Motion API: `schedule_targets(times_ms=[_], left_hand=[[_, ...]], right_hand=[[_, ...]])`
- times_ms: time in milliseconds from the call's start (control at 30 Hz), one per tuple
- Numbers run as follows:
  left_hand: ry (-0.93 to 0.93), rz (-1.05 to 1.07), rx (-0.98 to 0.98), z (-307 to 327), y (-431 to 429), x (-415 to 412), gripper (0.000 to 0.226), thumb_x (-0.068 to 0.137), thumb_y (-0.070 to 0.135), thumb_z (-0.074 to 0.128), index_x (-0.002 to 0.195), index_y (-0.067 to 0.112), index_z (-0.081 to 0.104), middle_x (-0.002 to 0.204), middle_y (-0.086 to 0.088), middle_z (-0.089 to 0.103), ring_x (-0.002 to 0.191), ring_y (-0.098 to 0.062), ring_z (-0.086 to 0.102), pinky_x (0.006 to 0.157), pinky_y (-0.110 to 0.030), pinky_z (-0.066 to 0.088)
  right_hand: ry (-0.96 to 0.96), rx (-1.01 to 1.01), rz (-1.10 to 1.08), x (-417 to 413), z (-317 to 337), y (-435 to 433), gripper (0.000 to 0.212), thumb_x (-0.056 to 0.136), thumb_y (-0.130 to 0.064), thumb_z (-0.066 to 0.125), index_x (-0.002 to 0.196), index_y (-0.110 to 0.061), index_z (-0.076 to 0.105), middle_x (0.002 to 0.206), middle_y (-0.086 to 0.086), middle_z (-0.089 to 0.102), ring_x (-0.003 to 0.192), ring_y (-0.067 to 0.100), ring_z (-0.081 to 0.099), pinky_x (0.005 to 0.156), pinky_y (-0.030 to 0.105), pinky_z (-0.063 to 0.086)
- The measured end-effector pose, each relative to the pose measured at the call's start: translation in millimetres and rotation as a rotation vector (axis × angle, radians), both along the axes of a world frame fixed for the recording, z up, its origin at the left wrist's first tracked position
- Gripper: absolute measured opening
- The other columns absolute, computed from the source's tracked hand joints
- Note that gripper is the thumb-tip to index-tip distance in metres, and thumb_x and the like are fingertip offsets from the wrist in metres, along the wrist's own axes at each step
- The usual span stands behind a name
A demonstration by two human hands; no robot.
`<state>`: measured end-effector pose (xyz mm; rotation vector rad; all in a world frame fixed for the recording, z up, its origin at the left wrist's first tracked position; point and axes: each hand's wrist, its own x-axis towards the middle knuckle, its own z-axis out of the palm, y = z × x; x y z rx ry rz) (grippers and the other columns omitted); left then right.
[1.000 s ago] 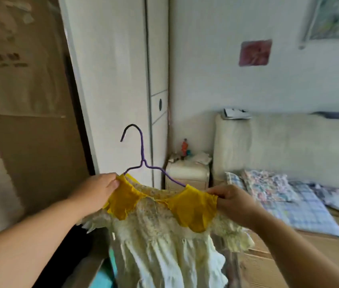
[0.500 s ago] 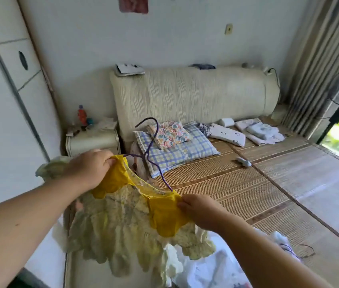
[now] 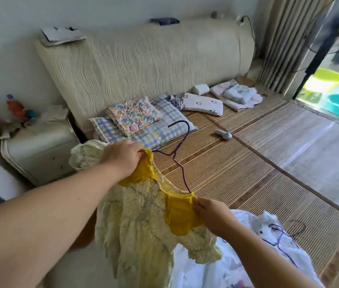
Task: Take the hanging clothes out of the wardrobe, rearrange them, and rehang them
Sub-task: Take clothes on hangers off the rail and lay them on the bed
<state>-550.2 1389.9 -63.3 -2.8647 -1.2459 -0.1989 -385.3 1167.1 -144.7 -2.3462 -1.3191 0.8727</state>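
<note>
Left hand & right hand each pinched a yellow shoulder of the dress. It hung on the purple hanger over the bed edge, beside a white clothes pile. Best, imo: lay it flat, w/ hook away from that pile.

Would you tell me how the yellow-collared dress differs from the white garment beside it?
The yellow-collared dress is held by the left hand and right hand; the white garment lies on the bed mat. The dress is pale lace with a mustard collar; the garment is white. Both carry purple hangers.
</note>
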Motion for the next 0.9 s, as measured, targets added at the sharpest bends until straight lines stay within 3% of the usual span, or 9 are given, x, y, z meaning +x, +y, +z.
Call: schedule_targets(times_ms=[200,333,433,600,800,900], left_hand=[[0.087,-0.113,-0.078,-70,65,130,0.029,0.096,0.04,0.043,0.105,0.018,0.06,0.109,-0.016,0.06,0.103,-0.037,0.054,0.084,-0.04,0.041],[0.163,-0.151,-0.133,-131,83,209,0.029,0.095,0.041,0.042,0.107,0.019,0.058,0.113,-0.016,0.057,0.108,-0.037,0.052,0.086,-0.041,0.039],[0.21,-0.158,-0.167,-181,85,259,0.03,0.096,0.041,0.04,0.109,0.02,0.058,0.116,-0.013,0.055,0.111,-0.036,0.047,0.088,-0.042,0.038],[0.25,-0.144,-0.209,-263,82,327,0.029,0.096,0.042,0.04,0.104,0.024,0.061,0.121,-0.007,0.055,0.117,-0.03,0.04,0.09,-0.042,0.036],[0.267,-0.167,-0.397,-355,82,374,0.036,0.094,0.047,0.042,0.119,0.023,0.052,0.136,-0.003,0.043,0.125,-0.032,0.032,0.097,-0.046,0.035],[0.415,-0.191,-0.52,-397,79,374,0.058,0.091,0.052,0.047,0.141,0.026,0.033,0.155,-0.003,0.02,0.138,-0.035,0.018,0.108,-0.052,0.028]], right_hand=[[0.07,-0.07,-0.202,83,-72,46,0.017,0.094,-0.03,0.043,0.082,-0.021,0.049,0.074,-0.001,0.058,0.071,0.018,0.056,0.064,0.033,0.046],[0.044,-0.14,-0.286,137,-125,55,0.019,0.093,-0.027,0.042,0.075,-0.023,0.04,0.066,-0.002,0.051,0.065,0.018,0.052,0.053,0.03,0.036],[-0.03,-0.175,-0.316,176,-164,54,0.01,0.091,-0.019,0.044,0.084,-0.024,0.041,0.064,-0.003,0.049,0.063,0.02,0.052,0.052,0.031,0.038],[-0.194,-0.235,-0.36,228,-232,52,0.017,0.085,-0.009,0.044,0.087,-0.025,0.037,0.065,0.001,0.048,0.059,0.02,0.048,0.047,0.028,0.03],[-0.183,-0.29,-0.385,268,-317,62,0.016,0.087,-0.009,0.041,0.094,-0.024,0.04,0.07,0.001,0.048,0.063,0.021,0.049,0.052,0.029,0.033],[-0.172,-0.395,-0.368,281,-347,66,0.025,0.086,-0.009,0.039,0.105,-0.026,0.042,0.074,0.0,0.042,0.069,0.021,0.048,0.057,0.03,0.035]])
